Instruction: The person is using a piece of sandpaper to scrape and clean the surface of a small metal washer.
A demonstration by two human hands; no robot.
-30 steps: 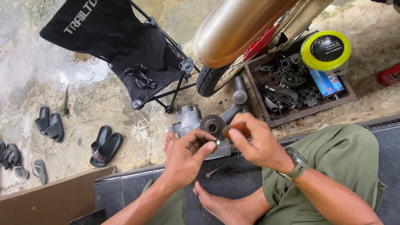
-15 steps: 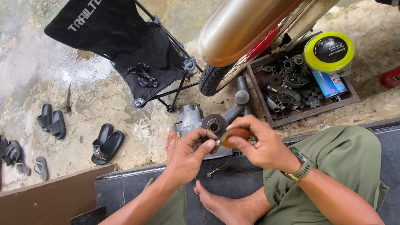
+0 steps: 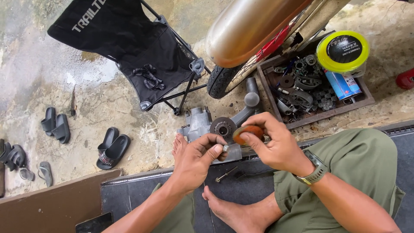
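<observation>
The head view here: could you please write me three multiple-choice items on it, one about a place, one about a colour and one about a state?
1. Where does the wooden tray of metal parts lie?
A. on the folding chair
B. on the ground beside the tyre
C. on the person's lap

2. What colour is the round spool at the tray's corner?
A. yellow
B. blue
C. white

3. What is the right hand doing?
A. resting flat on the knee
B. holding a hammer
C. pinching a reddish-brown disc

Answers: 1 B, it lies on the concrete right of the tyre; 2 A, its rim is bright yellow; 3 C, the fingers grip the reddish-brown disc at its edges.
</observation>
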